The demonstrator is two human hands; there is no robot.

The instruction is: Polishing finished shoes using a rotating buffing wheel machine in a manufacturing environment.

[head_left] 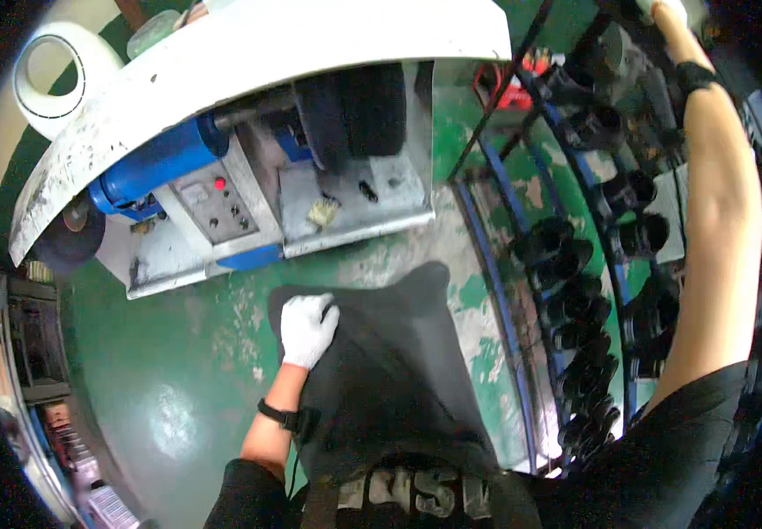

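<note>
While the dark apron [390, 370] spreads over the person's lap, the left hand [309, 330], in a white glove, rests on its left side with the fingers curled loosely inward; no workpiece shows in it, and whether it pinches a fold of cloth cannot be told. Beyond the knees lies the green floor [169, 353], worn through to grey in patches. To the right, the black pieces [566, 304], hollow and cup-like, stand close together in rows along the blue rack bars [497, 326]; many are there, though finished ones cannot be told from untouched ones. Ahead is the white machine housing [310, 35], with a blue motor [165, 163], a control panel [213, 203] bearing a red button, and a broad black wheel [354, 110] under the hood. No piece is seen against that wheel, so work there seems not under way at this moment; whether it turns is unclear. Farthest out, the right arm [720, 212] stretches past the racks, and the right hand [663, 7], also white-gloved, is cut by the upper edge, so how far it is open and what it may hold cannot be told. As a judgement, this is a pause between pieces, with the reach to the racks unfinished.
</note>
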